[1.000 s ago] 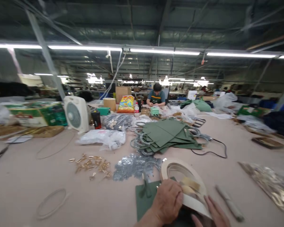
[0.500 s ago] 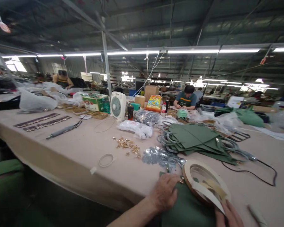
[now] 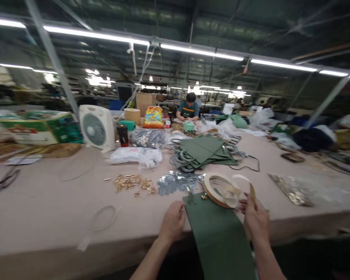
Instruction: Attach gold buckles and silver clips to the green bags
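Observation:
My left hand is closed at the upper left edge of a dark green panel, which hangs over the table's front edge. My right hand pinches a strip of pale tape beside the panel's right edge. A roll of tape lies across the panel's upper end, with loose tape curling from it. Close to the roll, a small gold metal fitting sits on the panel. Grey flat pieces and gold metal fittings lie in piles beyond my left hand.
A stack of green panels with grey cords lies behind the roll. A white fan, a plastic-wrapped bundle and a thin ring of tape are leftward. A bag of metal parts lies right. A co-worker sits across the table.
My view has swung to the right. My left hand has moved from the panel's top to its left edge. My right hand has lifted a tape strip away from the roll.

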The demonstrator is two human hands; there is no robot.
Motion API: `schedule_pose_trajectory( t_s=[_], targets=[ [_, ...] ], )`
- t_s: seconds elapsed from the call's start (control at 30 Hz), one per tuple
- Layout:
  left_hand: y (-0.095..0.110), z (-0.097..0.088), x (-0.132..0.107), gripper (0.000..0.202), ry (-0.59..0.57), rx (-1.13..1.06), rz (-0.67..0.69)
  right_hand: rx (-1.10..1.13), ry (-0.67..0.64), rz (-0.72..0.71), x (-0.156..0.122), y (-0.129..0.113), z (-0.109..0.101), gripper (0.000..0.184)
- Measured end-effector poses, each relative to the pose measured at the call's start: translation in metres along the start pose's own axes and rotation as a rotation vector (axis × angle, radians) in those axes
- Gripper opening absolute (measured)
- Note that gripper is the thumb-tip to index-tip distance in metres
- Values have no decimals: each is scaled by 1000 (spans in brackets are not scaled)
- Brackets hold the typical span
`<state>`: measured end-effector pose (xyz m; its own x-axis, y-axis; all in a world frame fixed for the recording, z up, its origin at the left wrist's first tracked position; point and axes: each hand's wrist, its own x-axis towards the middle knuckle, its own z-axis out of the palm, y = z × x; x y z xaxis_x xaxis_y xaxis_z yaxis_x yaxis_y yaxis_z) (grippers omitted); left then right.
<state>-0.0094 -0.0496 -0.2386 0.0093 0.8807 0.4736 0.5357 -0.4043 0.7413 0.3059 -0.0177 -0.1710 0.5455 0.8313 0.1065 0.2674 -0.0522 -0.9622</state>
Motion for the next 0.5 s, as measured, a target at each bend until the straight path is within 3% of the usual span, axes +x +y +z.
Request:
schedule_pose_trajectory(
  t_s=[0.27, 0.43, 0.5],
  targets=[
    [-4, -4, 5, 22, -114, -46, -1, 357, -212, 122, 2, -33, 0, 65],
    [-9, 0, 11, 21, -127, -79, -26, 288, -307, 72, -16, -77, -4, 61],
    [-1, -3, 9, 21, -114, -112, -79, 216, -339, 41, -29, -89, -3, 63]
  ],
)
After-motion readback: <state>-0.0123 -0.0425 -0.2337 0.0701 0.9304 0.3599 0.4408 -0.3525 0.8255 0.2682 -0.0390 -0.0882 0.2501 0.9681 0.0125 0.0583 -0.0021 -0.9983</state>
